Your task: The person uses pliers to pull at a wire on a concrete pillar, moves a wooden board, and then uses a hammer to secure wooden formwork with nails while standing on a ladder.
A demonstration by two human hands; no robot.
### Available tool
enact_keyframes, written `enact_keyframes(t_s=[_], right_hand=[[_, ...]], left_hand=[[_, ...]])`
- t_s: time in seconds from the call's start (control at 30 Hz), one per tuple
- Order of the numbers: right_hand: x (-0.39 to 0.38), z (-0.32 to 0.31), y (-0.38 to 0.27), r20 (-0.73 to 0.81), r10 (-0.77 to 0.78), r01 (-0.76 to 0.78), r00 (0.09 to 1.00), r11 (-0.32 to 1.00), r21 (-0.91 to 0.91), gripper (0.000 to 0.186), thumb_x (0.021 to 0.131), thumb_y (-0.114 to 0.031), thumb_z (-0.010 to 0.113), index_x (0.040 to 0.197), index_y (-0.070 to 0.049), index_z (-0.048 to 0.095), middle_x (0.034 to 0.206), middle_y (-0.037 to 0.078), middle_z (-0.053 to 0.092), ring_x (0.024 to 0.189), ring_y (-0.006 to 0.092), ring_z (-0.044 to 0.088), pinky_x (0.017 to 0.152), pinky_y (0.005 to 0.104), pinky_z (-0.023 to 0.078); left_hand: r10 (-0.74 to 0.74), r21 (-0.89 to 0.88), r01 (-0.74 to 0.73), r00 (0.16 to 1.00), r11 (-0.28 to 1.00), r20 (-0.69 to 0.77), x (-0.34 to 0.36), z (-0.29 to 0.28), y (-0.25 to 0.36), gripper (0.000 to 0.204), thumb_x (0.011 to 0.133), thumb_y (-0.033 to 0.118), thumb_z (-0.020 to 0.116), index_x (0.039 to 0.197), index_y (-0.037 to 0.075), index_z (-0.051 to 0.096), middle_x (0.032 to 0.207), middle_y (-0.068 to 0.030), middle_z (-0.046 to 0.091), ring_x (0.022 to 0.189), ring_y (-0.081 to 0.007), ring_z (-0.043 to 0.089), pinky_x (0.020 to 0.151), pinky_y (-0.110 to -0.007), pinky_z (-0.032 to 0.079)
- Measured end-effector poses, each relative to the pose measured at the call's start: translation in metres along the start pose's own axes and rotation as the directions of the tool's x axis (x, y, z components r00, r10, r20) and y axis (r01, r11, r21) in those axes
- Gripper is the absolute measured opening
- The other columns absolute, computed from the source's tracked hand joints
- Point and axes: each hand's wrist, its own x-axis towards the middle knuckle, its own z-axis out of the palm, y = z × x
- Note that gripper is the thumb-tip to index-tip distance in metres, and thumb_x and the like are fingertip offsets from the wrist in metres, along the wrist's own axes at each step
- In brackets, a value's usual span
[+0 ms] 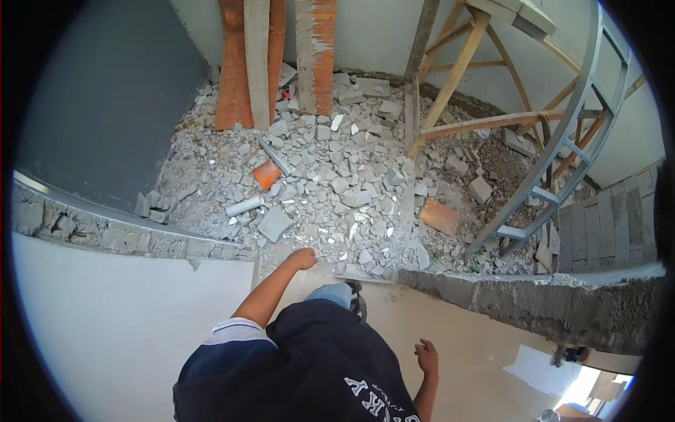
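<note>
My left hand (pixel 302 259) hangs at the near edge of the rubble, its fingers curled in with nothing seen in them. Nearest to it lie a flat grey block piece (pixel 275 225) and a short white pipe piece (pixel 245 206). Off to the right, beside my dark shirt, my right hand (pixel 427 356) hangs over the beige floor (pixel 464 344). Its fingers are loosely bent and apart, and it touches nothing. A shoe (pixel 358 302) shows at the doorway threshold, in front of the broken grey rubble (pixel 337 176).
Planks (pixel 234 70) lean at the back wall. A metal ladder (pixel 562 162) and wooden scaffold (pixel 457 77) stand right. An orange fragment (pixel 266 175) and orange board (pixel 439 216) lie in the rubble. Rough cut walls (pixel 133 235) flank the opening; stacked blocks (pixel 608 225) stand far right.
</note>
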Motion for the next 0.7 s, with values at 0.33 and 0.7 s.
enact_keyframes(t_s=[0.33, 0.7], right_hand=[[0.005, 0.025, 0.070, 0.371, 0.261, -0.211, 0.891, 0.962, -0.171, 0.024, 0.090, -0.020, 0.045, 0.106, -0.005, 0.056, 0.096, 0.010, 0.063, 0.077, 0.0196, 0.064, 0.059, 0.0332, 0.047], [0.200, 0.043, -0.106, 0.311, 0.292, -0.274, 0.904, 0.956, -0.103, 0.034, 0.086, -0.022, 0.049, 0.114, -0.004, 0.054, 0.095, 0.011, 0.064, 0.079, 0.0198, 0.064, 0.061, 0.0332, 0.048]], left_hand=[[-0.356, -0.207, 0.472, 0.832, 0.857, 0.425, -0.147, 0.086, -0.204, 0.043, 0.081, 0.027, 0.056, 0.109, -0.006, 0.056, 0.108, -0.0205, 0.060, 0.086, -0.0285, 0.064, 0.062, -0.043, 0.054], [-0.481, -0.768, 0.518, 0.818, 0.375, 0.316, -0.034, -0.048, -0.175, 0.040, 0.083, 0.029, 0.054, 0.114, 0.003, 0.055, 0.110, -0.0129, 0.059, 0.092, -0.0252, 0.061, 0.073, -0.044, 0.052]])
